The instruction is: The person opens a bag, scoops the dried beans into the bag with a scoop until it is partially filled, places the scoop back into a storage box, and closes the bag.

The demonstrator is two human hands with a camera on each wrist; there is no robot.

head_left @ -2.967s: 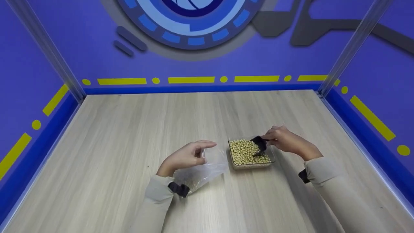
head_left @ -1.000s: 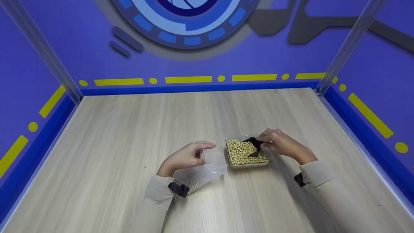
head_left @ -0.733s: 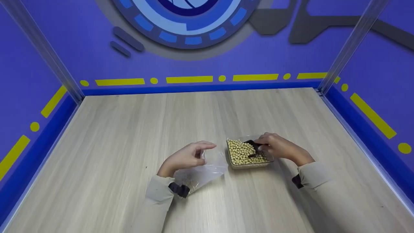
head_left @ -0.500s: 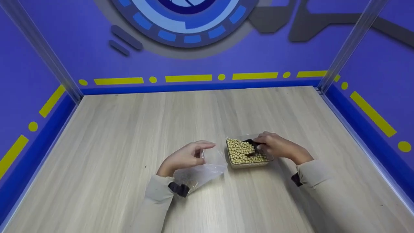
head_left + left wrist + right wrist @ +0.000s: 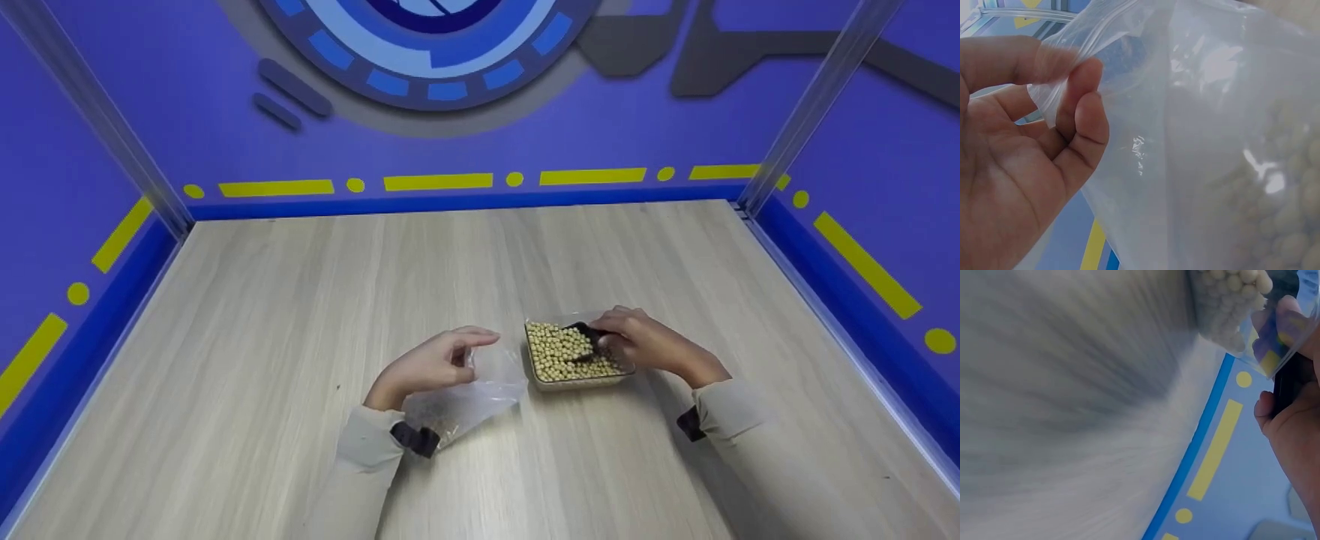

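My left hand [image 5: 433,363] holds a clear zip-lock bag [image 5: 480,401] by its mouth, with the fingers curled at the zip edge. In the left wrist view the bag [image 5: 1145,129] stretches rightward from the fingers, and round pale beans [image 5: 1292,225] show through its plastic. To the right stands a clear rectangular container [image 5: 577,385] of yellowish dried beans [image 5: 555,352]. My right hand [image 5: 649,341] grips a black scoop [image 5: 581,330] by its handle, its head down among the beans on the container's right side. The right wrist view shows the scoop's handle [image 5: 1286,385] beyond the container wall.
The wooden table [image 5: 300,300] carries the bag and the container. Blue panels [image 5: 450,157] with yellow markings enclose it at the back and both sides, joined by metal corner posts [image 5: 817,105].
My right hand has come lower and a little leftward, and the scoop has sunk deeper into the beans. Over the last half second it hardly moves. The left hand and bag stay put.
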